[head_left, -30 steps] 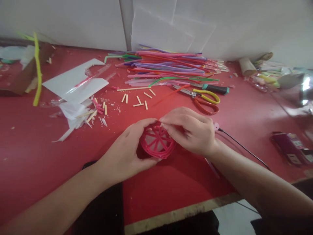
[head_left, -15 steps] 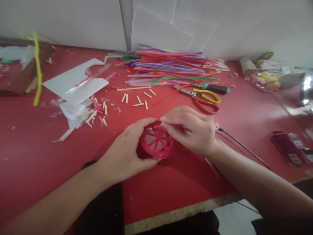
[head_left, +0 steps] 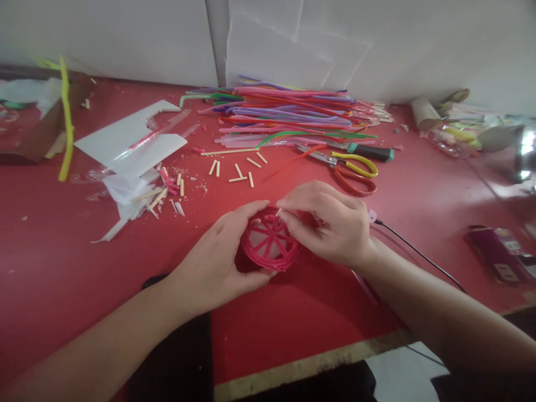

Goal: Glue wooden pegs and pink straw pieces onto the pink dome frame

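My left hand grips a pink spoked wheel by its left side, thumb below and fingers above. The wheel has a round rim with spokes meeting in the middle, and it is tilted toward me. At its upper right rim, my right hand is closed in a pinch on a small pale piece, too small to make out fully. My right fingers hide part of the rim. Beyond my hands lie several short wooden sticks and scissors with yellow and red handles.
Colourful pipe cleaners are heaped against the wall. On the left are a cut white sheet, paper scraps and a yellow pipe cleaner. A black-handled tool sits behind the scissors. A cable and purple box lie right.
Both hands keep nearly the same place and hold on the wheel. The small pale piece at my right fingertips shows slightly more clearly now.
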A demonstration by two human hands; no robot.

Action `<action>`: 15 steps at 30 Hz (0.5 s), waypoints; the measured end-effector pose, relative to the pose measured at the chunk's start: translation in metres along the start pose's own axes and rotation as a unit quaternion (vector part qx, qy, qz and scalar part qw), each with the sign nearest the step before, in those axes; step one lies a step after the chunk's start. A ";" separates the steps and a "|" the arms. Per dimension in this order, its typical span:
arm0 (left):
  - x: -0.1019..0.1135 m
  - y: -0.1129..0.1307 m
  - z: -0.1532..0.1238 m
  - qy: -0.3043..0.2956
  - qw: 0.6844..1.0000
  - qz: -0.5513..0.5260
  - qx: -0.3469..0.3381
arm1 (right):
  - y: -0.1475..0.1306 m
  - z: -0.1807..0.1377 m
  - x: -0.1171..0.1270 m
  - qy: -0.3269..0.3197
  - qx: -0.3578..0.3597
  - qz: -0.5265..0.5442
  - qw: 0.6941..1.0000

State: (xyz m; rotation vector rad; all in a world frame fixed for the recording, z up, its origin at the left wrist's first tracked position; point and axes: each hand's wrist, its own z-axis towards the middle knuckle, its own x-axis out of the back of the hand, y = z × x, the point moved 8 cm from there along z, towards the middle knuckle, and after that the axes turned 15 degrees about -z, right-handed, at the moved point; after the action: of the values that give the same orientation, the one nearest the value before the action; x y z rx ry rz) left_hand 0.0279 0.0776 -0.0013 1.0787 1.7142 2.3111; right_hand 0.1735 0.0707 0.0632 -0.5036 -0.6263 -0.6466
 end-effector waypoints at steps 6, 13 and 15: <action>-0.002 0.000 0.000 -0.008 1.000 -0.011 0.006 | -0.001 0.001 0.001 -0.007 -0.002 0.005 1.000; -0.002 -0.001 0.000 -0.009 1.000 -0.019 0.017 | 0.003 -0.001 0.005 -0.003 -0.019 0.009 1.000; -0.001 -0.001 -0.001 -0.010 1.000 -0.016 0.018 | 0.003 -0.002 0.004 -0.001 -0.020 0.006 1.000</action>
State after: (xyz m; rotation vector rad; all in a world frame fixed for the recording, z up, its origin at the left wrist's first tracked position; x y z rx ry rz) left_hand 0.0279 0.0769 -0.0032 1.0691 1.7589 2.2523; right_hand 0.1786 0.0701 0.0636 -0.5444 -0.6136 -0.6481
